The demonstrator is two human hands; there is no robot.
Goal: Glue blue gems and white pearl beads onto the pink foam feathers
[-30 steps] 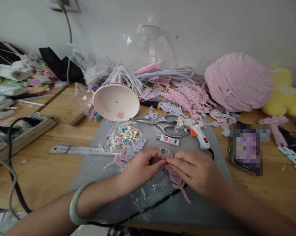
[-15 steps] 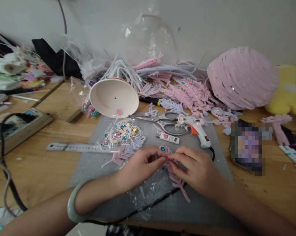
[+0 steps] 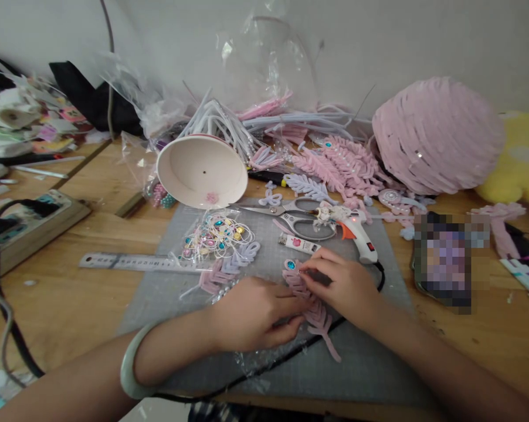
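Left hand (image 3: 255, 313) has dropped from the pinch, now clamps pink fuzzy-wire feather (image 3: 318, 319) flat, front-centre of grey cutting mat (image 3: 370, 363) | right hand (image 3: 341, 287) pinches feather's top beside teal oval gem (image 3: 291, 265) | risk: gem may skid under fingertip pressure; white hot-glue gun (image 3: 356, 237) just behind knuckles, burn if bumped | count: 1 feather, 1 gem, 1 gun, 2 hands
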